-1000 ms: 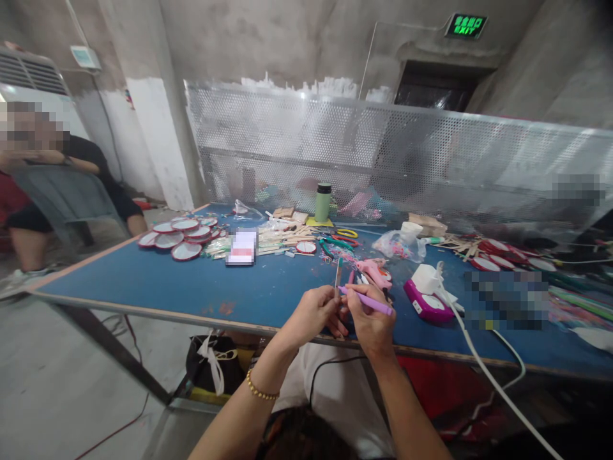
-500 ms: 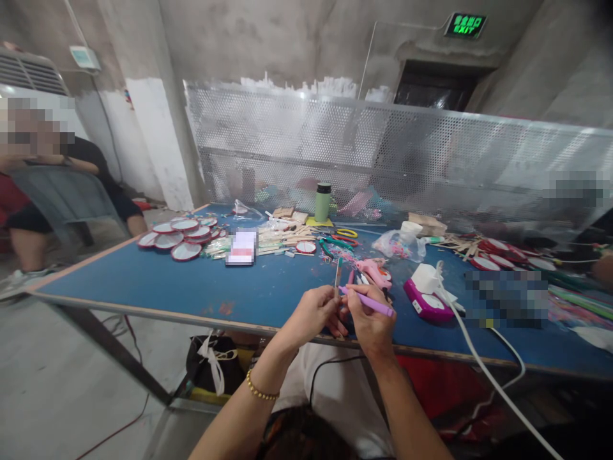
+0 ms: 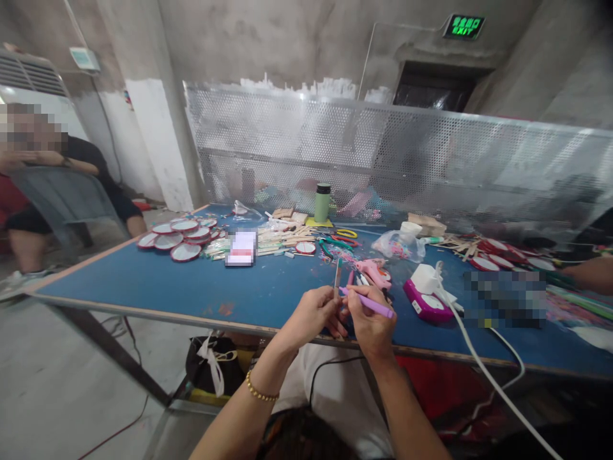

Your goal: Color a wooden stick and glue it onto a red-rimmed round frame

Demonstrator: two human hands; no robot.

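Observation:
Near the front edge of the blue table [image 3: 158, 294], my left hand [image 3: 318, 311] is closed on a thin wooden stick [image 3: 338, 276] with a green upper end, held upright. My right hand [image 3: 371, 326] grips a purple marker pen [image 3: 373, 303], its tip pointing left against or very near the stick. Just behind my hands lie a pink glue gun [image 3: 374, 273] and a few other pens, partly hidden by my fingers. What the stick's lower end looks like is hidden in my left hand.
Red-rimmed white discs [image 3: 184, 239] are piled at left, beside a phone [image 3: 242, 248] and many sticks. A green bottle [image 3: 322, 203], pliers [image 3: 335, 248] and a plastic bag [image 3: 400, 244] stand behind. A magenta power strip [image 3: 427, 301] with white cable lies right. Another person's hand [image 3: 591, 275] shows far right.
My hands, the stick and the marker keep nearly the same place. At the far right, another person's hand has come further into view over the table.

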